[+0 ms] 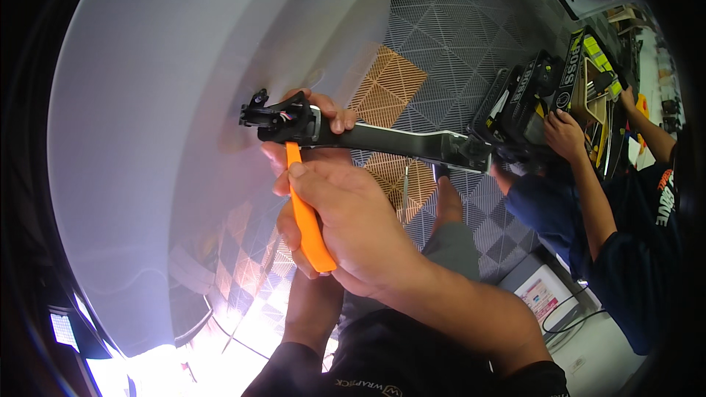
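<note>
A car door handle (390, 141), long and black with a shiny edge, lies crosswise in front of me. At its left end is a black mechanism (283, 119) with thin wires showing. My left hand (337, 112) wraps round the handle near this end, its fingers showing above and its palm mostly hidden behind. My right hand (360, 209) grips a flat orange pry tool (309, 231), thumb along it. The tool's upper tip meets the underside of the mechanism; whether it is wedged into a gap, I cannot tell.
A smooth grey car body panel (147, 140) curves along the left. At right, a co-worker's hand (565, 134) rests by an open black tool bag (573, 77). Grey and orange grid tiles (456, 37) cover the floor. A white box (540, 294) with cables stands lower right.
</note>
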`<action>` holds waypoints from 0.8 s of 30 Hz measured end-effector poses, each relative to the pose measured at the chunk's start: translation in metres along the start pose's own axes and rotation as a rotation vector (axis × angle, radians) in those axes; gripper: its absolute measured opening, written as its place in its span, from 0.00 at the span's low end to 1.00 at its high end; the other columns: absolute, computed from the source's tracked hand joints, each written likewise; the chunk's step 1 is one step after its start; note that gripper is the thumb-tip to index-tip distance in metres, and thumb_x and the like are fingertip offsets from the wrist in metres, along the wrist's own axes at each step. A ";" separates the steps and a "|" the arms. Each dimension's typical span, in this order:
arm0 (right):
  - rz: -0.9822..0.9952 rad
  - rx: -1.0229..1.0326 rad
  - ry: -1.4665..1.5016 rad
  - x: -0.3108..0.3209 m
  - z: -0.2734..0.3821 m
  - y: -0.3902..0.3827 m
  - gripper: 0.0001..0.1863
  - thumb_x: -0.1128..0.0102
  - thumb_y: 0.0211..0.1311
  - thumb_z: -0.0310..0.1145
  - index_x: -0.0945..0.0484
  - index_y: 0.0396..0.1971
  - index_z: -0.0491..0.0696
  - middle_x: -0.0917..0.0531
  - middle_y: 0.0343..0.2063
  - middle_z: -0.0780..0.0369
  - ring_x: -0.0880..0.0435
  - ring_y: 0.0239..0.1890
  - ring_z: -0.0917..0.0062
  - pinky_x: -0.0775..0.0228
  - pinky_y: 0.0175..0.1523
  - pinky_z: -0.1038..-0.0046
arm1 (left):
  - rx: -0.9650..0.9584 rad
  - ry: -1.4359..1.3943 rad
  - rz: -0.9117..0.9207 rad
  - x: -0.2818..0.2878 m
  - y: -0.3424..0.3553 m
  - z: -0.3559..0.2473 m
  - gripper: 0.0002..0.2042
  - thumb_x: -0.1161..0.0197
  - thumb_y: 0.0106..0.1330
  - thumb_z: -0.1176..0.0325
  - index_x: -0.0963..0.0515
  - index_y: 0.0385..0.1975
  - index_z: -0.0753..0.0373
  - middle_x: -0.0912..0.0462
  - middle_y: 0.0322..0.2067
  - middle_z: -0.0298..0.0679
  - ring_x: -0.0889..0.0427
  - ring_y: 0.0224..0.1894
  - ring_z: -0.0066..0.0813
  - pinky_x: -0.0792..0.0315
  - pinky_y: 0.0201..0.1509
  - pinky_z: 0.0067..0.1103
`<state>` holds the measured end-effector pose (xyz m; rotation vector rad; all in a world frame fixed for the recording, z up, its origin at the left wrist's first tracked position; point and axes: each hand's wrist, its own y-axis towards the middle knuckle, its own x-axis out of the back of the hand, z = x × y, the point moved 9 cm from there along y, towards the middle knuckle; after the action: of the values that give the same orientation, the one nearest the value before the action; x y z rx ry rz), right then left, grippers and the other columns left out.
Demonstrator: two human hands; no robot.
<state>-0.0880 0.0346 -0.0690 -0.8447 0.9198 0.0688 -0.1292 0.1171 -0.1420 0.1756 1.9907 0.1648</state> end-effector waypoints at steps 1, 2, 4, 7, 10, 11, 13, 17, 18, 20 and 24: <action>0.014 0.000 0.012 0.001 0.001 0.000 0.14 0.54 0.80 0.37 0.28 0.42 0.40 0.23 0.16 0.58 0.30 0.08 0.74 0.40 0.14 0.73 | 0.019 -0.010 -0.034 0.003 0.000 0.000 0.37 0.34 0.61 0.38 0.27 0.60 0.64 0.23 0.41 0.49 0.27 0.37 0.37 0.33 0.45 0.34; 0.015 -0.024 0.025 0.002 -0.001 0.000 0.14 0.54 0.80 0.37 0.28 0.42 0.40 0.23 0.16 0.58 0.30 0.08 0.73 0.40 0.14 0.73 | 0.039 0.009 -0.005 -0.001 0.001 -0.001 0.34 0.34 0.60 0.43 0.26 0.59 0.63 0.23 0.41 0.49 0.27 0.38 0.36 0.33 0.47 0.34; 0.035 -0.056 0.069 0.004 -0.005 0.000 0.14 0.54 0.80 0.38 0.28 0.43 0.40 0.23 0.16 0.58 0.30 0.08 0.73 0.40 0.14 0.73 | 0.065 0.035 -0.007 -0.003 -0.001 -0.005 0.28 0.34 0.59 0.53 0.25 0.57 0.62 0.23 0.41 0.48 0.27 0.39 0.36 0.34 0.49 0.34; 0.048 -0.080 0.068 0.006 -0.011 -0.002 0.16 0.54 0.80 0.39 0.28 0.44 0.39 0.22 0.16 0.57 0.30 0.08 0.73 0.40 0.14 0.74 | 0.098 0.028 0.017 -0.011 0.000 -0.008 0.25 0.37 0.58 0.64 0.24 0.57 0.63 0.23 0.42 0.51 0.26 0.41 0.37 0.32 0.50 0.36; 0.074 -0.073 0.121 0.008 -0.011 -0.003 0.17 0.54 0.80 0.41 0.28 0.44 0.39 0.21 0.18 0.56 0.29 0.08 0.73 0.40 0.15 0.74 | 0.126 0.046 -0.095 -0.010 -0.002 -0.009 0.24 0.36 0.57 0.63 0.22 0.55 0.63 0.22 0.40 0.50 0.26 0.40 0.37 0.32 0.50 0.36; 0.075 -0.073 0.141 0.009 -0.011 -0.003 0.19 0.54 0.80 0.43 0.27 0.44 0.39 0.20 0.20 0.54 0.29 0.09 0.73 0.40 0.15 0.74 | 0.143 0.071 -0.163 -0.007 -0.004 -0.009 0.23 0.36 0.57 0.62 0.22 0.53 0.63 0.23 0.37 0.48 0.26 0.39 0.37 0.32 0.50 0.36; 0.073 -0.104 0.225 0.013 -0.013 -0.006 0.17 0.54 0.79 0.41 0.28 0.42 0.40 0.21 0.20 0.55 0.28 0.09 0.76 0.42 0.13 0.76 | 0.158 0.087 -0.196 -0.009 -0.004 -0.008 0.21 0.37 0.57 0.63 0.22 0.51 0.63 0.23 0.36 0.47 0.26 0.38 0.37 0.32 0.49 0.35; 0.163 -0.175 0.277 0.014 -0.018 -0.014 0.17 0.54 0.79 0.40 0.28 0.45 0.39 0.21 0.20 0.54 0.32 0.09 0.76 0.42 0.15 0.76 | 0.157 0.076 -0.232 -0.010 -0.002 -0.008 0.20 0.37 0.57 0.62 0.23 0.48 0.63 0.23 0.35 0.46 0.26 0.37 0.37 0.32 0.49 0.35; 0.191 -0.134 0.293 0.011 -0.014 -0.014 0.16 0.54 0.79 0.39 0.28 0.46 0.39 0.21 0.20 0.55 0.33 0.09 0.76 0.42 0.15 0.77 | 0.151 0.076 -0.242 -0.010 -0.003 -0.008 0.20 0.37 0.57 0.62 0.23 0.48 0.63 0.23 0.35 0.46 0.26 0.37 0.37 0.32 0.49 0.35; 0.170 -0.101 0.259 0.008 -0.013 -0.011 0.14 0.54 0.79 0.36 0.28 0.47 0.40 0.21 0.19 0.56 0.33 0.09 0.78 0.43 0.15 0.78 | 0.154 0.135 -0.220 -0.009 -0.002 -0.006 0.20 0.35 0.60 0.59 0.25 0.49 0.61 0.25 0.37 0.43 0.26 0.38 0.35 0.32 0.51 0.35; 0.098 0.032 0.208 -0.008 -0.006 -0.008 0.10 0.54 0.78 0.33 0.29 0.46 0.41 0.22 0.19 0.58 0.34 0.10 0.81 0.45 0.15 0.80 | 0.118 0.097 -0.161 -0.008 -0.002 -0.002 0.29 0.34 0.63 0.46 0.26 0.53 0.63 0.24 0.39 0.44 0.26 0.41 0.37 0.33 0.53 0.37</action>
<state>-0.0940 0.0276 -0.0597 -0.7863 1.1551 0.0510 -0.1281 0.1139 -0.1346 0.0833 2.1023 -0.0485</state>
